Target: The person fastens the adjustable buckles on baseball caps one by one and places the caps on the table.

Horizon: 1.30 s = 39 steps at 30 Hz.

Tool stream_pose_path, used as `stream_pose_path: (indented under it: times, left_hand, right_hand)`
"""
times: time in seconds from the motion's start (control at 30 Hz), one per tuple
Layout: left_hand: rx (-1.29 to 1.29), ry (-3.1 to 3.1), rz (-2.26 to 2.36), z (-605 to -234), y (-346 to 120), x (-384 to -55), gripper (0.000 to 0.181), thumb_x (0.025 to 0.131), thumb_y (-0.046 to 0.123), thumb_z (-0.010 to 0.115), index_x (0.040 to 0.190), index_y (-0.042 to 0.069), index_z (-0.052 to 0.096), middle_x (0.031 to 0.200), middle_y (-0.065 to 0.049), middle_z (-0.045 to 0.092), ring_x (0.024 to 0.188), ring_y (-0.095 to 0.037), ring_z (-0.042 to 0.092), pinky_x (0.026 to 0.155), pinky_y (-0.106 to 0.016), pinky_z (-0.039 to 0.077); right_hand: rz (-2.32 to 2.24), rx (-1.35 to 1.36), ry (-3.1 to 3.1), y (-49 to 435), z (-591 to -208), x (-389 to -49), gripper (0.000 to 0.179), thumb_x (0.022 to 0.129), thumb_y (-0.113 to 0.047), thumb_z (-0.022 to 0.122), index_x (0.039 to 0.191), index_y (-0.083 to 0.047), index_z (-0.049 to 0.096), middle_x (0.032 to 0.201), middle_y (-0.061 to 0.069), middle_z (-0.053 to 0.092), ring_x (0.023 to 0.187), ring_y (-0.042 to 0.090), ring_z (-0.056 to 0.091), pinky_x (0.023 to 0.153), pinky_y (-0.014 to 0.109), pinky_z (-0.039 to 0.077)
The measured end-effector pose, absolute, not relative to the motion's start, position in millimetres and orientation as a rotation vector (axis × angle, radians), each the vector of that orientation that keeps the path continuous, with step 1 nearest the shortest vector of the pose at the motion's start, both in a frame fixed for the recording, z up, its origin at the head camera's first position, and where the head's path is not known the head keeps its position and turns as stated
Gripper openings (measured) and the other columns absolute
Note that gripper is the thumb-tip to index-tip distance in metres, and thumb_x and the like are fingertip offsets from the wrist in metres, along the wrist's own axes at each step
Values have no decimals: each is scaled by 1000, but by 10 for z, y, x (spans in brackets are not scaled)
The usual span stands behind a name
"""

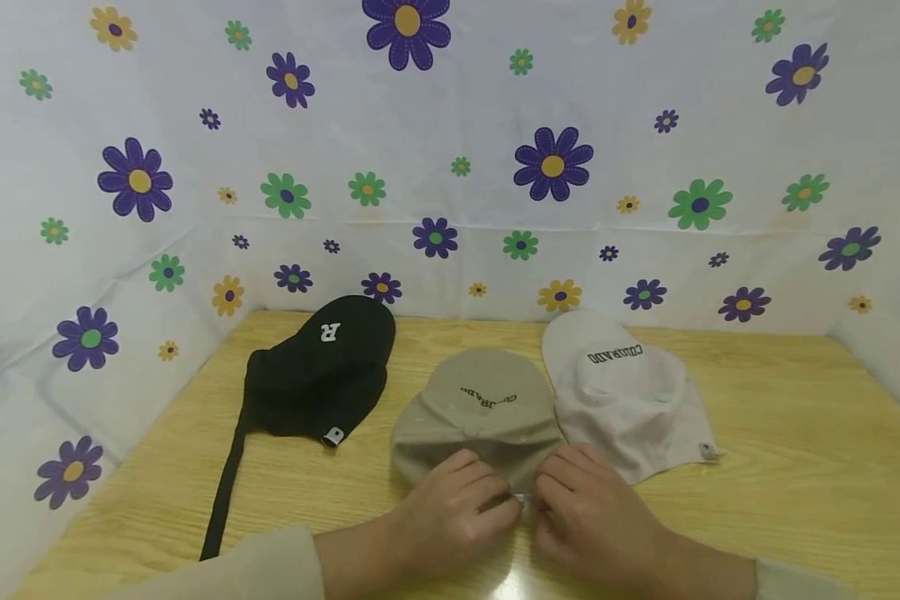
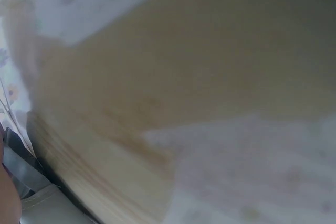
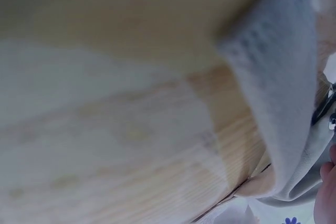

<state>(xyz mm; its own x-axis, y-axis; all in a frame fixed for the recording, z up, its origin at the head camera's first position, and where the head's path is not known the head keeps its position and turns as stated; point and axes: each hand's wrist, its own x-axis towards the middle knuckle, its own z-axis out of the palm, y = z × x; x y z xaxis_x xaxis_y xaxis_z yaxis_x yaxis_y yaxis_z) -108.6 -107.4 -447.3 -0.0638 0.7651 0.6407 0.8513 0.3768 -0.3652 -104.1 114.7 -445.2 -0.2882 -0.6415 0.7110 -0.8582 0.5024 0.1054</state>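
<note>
My left hand point(image 1: 457, 512) and right hand point(image 1: 596, 508) pinch the tan cap point(image 1: 480, 417) at its back, seemingly adjusting the fit; next probably wants even tension.

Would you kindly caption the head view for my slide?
Left hand and right hand grip a beige cap between a black cap and a white cap.

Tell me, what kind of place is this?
Perhaps an indoor work corner, though nothing beyond it shows: a wooden-looking table, flowery cloth behind it and at its sides, and three caps on top.
</note>
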Motion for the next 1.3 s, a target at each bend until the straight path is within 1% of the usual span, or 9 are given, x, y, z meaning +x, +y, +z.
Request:
stream_pose_path:
  times: [0.2,0.4,1.0,1.3]
  left_hand:
    - [-1415,-1834,-138,-4458,-1063,-1089,18,95,12,53,87,14,70,89,3,69,82,-11,64,75,-25,48]
    - [-1417,-1845,-137,-4452,-1070,-1084,19,95,12,52,88,14,70,89,3,69,83,-12,64,76,-25,48]
    - [-1419,-1824,-152,-4465,-1065,-1087,19,95,12,52,89,14,70,87,3,67,80,-11,62,74,-25,47]
    - [-1430,-1845,-150,-4461,-1081,-1086,19,95,13,52,91,14,71,90,2,68,83,-12,63,76,-25,47]
  right_hand:
    - [376,1214,-2033,1158,-4445,-1049,14,61,-11,58,73,-18,52,77,-5,52,78,15,52,79,32,40]
    - [376,1213,-2041,1166,-4439,-1049,17,59,-12,58,74,-18,52,78,-5,51,79,16,52,80,33,40]
    - [387,1203,-2059,1182,-4439,-1041,17,61,-12,61,73,-18,51,78,-5,51,78,15,51,81,32,39]
    - [383,1193,-2111,1181,-4423,-1027,17,61,-14,61,74,-19,51,79,-6,50,79,13,50,80,31,38]
